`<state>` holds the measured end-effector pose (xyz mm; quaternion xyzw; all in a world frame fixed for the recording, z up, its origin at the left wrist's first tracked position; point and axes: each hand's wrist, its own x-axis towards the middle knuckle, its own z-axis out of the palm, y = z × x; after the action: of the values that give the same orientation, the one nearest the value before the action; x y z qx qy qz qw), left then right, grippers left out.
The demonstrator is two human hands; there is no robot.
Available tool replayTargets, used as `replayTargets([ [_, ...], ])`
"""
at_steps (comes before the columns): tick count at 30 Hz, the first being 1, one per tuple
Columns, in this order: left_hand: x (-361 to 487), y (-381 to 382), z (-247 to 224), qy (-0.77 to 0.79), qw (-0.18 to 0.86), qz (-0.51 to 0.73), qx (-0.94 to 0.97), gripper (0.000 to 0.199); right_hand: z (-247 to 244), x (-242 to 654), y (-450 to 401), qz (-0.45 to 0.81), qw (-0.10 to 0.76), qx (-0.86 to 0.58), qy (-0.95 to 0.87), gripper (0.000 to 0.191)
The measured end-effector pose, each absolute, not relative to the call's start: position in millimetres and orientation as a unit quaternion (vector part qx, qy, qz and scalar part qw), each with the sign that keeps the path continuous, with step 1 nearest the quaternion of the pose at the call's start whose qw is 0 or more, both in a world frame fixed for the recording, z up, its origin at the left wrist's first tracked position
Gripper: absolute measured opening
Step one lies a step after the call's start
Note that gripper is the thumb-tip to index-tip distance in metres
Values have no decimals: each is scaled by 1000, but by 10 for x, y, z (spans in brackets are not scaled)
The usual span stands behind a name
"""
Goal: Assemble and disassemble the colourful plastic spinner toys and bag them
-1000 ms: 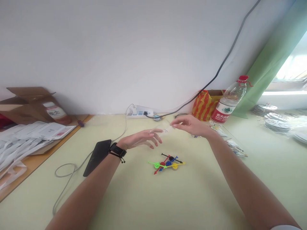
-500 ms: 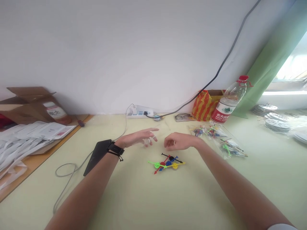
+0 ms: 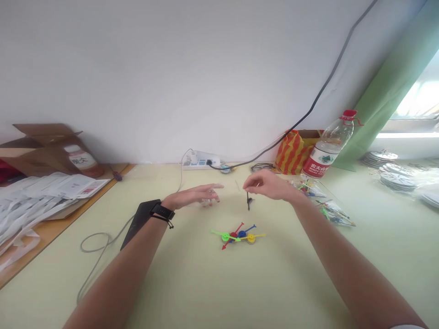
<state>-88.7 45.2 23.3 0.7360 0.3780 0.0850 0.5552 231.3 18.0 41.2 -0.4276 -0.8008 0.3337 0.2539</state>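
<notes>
The black arrow (image 3: 248,201) hangs nearly upright above the table (image 3: 240,288), its top end pinched in the fingertips of the right hand (image 3: 269,185), probably so it clears the coloured arrows (image 3: 242,234) lying nearer the person. The left hand (image 3: 188,198) is held out, fingers loosely spread; something clear and blurred (image 3: 206,201) shows there, and whether they grip it I cannot tell.

Along the desk's (image 3: 219,288) far edge sits a white power strip (image 3: 215,161); further right, glasses (image 3: 263,167), then a red-and-yellow striped bag (image 3: 288,153) just beside a large red-capped bottle (image 3: 317,164). Near the left edge – a flat black device (image 3: 139,220) and looping grey cable (image 3: 92,252). Beyond it – white packets (image 3: 56,191), a cardboard box (image 3: 43,160).
</notes>
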Motion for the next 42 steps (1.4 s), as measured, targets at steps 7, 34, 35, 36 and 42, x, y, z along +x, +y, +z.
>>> replayTargets([
  [7, -873, 465, 182, 344, 583, 102, 729, 69, 573, 2522, 192, 291, 509, -479, -653, 37],
  [34, -455, 328, 84, 231, 640, 178, 711, 64, 153, 1828, 158, 226, 493, -521, -659, 9],
  [35, -452, 329, 74, 230, 640, 182, 711, 64, 142, 1815, 152, 230, 492, -523, -658, 10],
  [36, -451, 331, 64, 229, 640, 184, 710, 63, 131, 1803, 149, 232, 488, -525, -657, 11],
  [42, -480, 347, 39, 237, 636, 173, 713, 60, 123, 1808, 164, 244, 470, -510, -677, 21],
])
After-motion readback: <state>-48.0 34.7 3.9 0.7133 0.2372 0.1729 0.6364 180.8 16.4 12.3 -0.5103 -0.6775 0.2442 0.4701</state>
